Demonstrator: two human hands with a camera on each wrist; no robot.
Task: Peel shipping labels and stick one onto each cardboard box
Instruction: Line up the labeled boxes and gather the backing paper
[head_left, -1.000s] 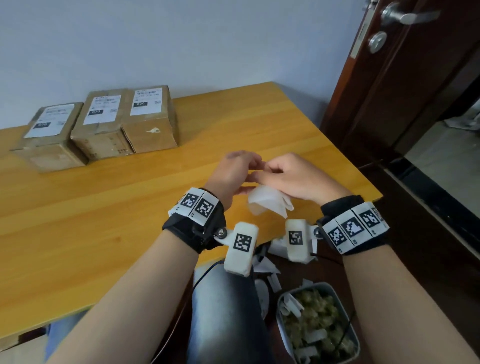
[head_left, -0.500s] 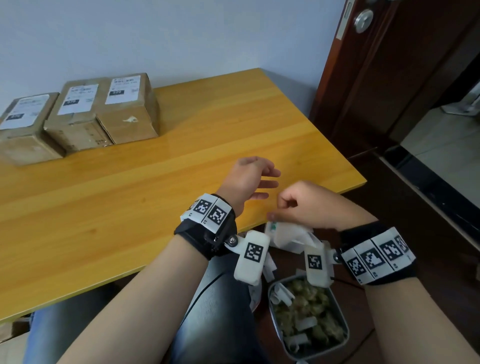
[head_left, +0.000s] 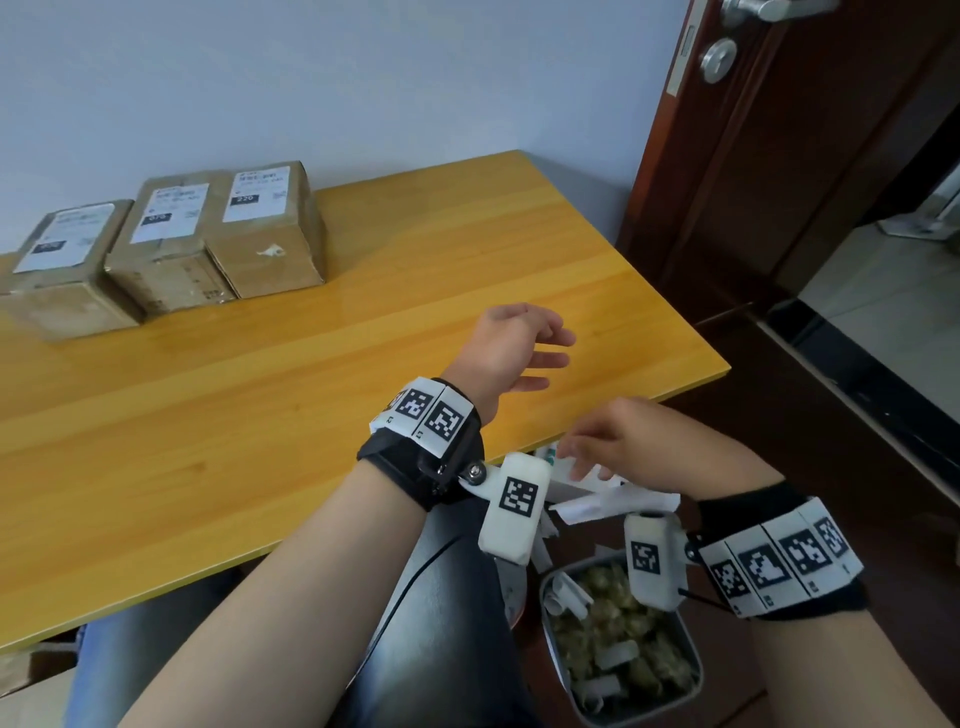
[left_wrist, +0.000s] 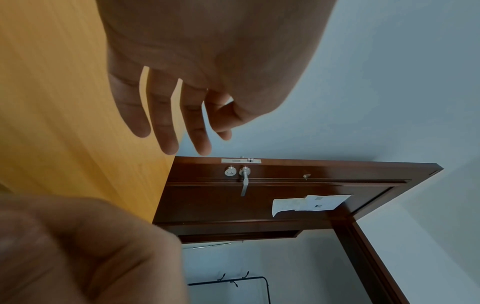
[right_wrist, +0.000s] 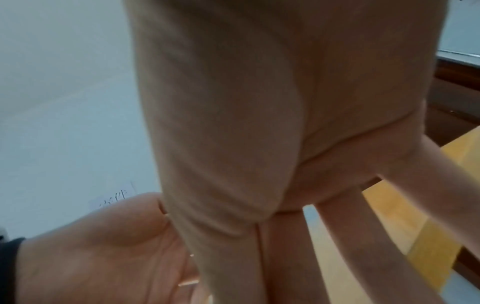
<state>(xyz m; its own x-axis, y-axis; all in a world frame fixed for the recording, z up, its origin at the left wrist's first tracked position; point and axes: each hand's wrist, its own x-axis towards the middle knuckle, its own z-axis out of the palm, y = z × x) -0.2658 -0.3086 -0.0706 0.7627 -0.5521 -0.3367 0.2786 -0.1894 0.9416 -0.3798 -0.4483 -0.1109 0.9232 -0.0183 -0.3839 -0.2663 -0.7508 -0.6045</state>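
Three cardboard boxes stand in a row at the table's back left: the left box (head_left: 67, 270), the middle box (head_left: 166, 249) and the right box (head_left: 270, 234). Each carries a white shipping label on top. My left hand (head_left: 556, 361) hovers over the table near its front right corner, fingers relaxed and spread, holding nothing; its empty fingers (left_wrist: 168, 131) also show in the left wrist view. My right hand (head_left: 582, 457) is below the table edge over my lap. Its straight fingers (right_wrist: 345, 236) lie over loose white paper sheets (head_left: 613, 501).
The wooden table (head_left: 260, 441) ends just right of my left hand. A metal bin (head_left: 693, 660) holding crumpled backing paper stands on the floor beside my knee. A dark wooden door (head_left: 779, 156) is at the right.
Both hands held white paper together over the table edge. The left hand let go and spread its fingers. The right hand carried the paper down toward my lap and straightened its fingers.
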